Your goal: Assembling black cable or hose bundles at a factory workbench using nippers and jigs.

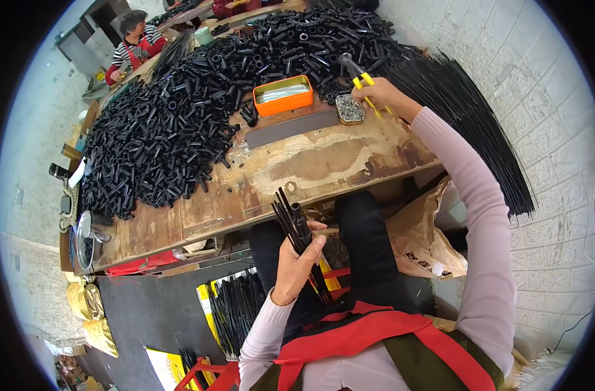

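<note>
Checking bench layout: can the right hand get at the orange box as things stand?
Likely yes: the orange box sits just left of the right hand, open-topped, nothing tall between. But the hand holds a yellow-handled tool, which could hinder picking.

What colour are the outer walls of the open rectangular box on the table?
Orange; the box shows in the head view.

Slim black rods (285,214) lean in my left fingers (315,246), their tips fanned above my grip and lengths trailing below, a thicker black tube (297,212) beside them; my right fingers (374,92) hold a slanted yellow-handled tool (368,79), grey head beyond them.
</note>
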The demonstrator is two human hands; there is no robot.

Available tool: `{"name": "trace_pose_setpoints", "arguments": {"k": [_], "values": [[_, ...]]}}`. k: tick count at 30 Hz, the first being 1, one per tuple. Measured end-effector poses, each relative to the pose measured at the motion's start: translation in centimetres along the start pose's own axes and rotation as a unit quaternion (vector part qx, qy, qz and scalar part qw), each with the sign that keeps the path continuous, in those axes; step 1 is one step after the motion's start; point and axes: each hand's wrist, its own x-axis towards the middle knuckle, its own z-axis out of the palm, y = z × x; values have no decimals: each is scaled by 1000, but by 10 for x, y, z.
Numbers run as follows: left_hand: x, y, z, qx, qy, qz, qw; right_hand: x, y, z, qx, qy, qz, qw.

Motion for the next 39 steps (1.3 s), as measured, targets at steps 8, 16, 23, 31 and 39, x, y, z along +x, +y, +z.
{"name": "trace_pose_setpoints", "arguments": {"k": [8, 16, 23, 31, 39], "values": [[-48, 3, -1, -21, 4, 42, 999, -71, -21, 28, 354, -133, 54, 924], [-54, -5, 1, -71, -78, 143, 984, -229, -35, 142, 405, -163, 28, 899], [-59, -2, 3, -17, -92, 145, 985, -293, -29, 192, 355, -98, -72, 927], [-67, 0, 10, 5, -145, 136, 980, -318, -36, 193, 218, -32, -182, 958], [-68, -2, 14, 2, -155, 125, 980, -324, -43, 187, 156, -5, -195, 968]]}}
